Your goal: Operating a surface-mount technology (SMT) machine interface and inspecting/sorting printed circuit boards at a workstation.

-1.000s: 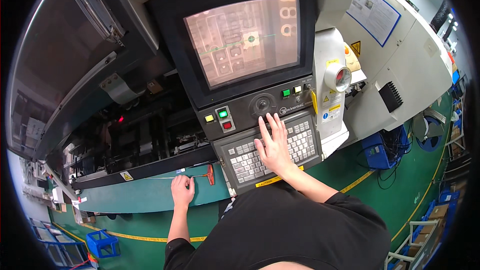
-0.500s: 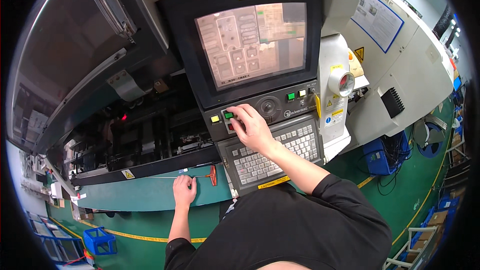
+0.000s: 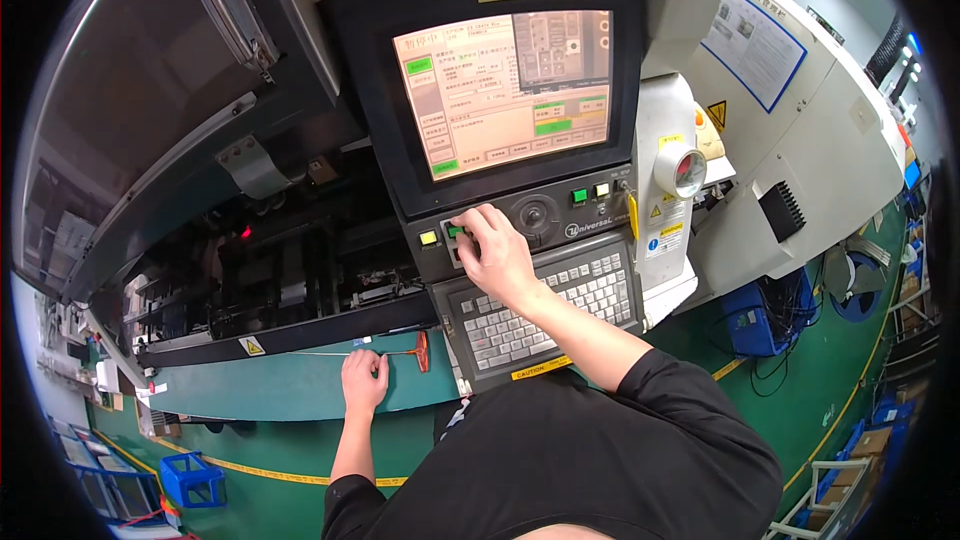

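My right hand reaches up to the machine's control panel, fingertips on the small buttons at the left, just below the lit screen. A grey keyboard lies under my wrist. My left hand rests flat on the green ledge of the machine, fingers loosely curled, holding nothing. A thin tool with a red handle lies on the ledge just right of that hand.
The raised dark hood hangs over the open machine interior at the left. A white machine cabinet stands to the right with blue bins on the green floor. A blue crate sits lower left.
My right hand left the keyboard and moved up and left to the buttons under the screen. The screen's display changed. My left hand stayed on the ledge.
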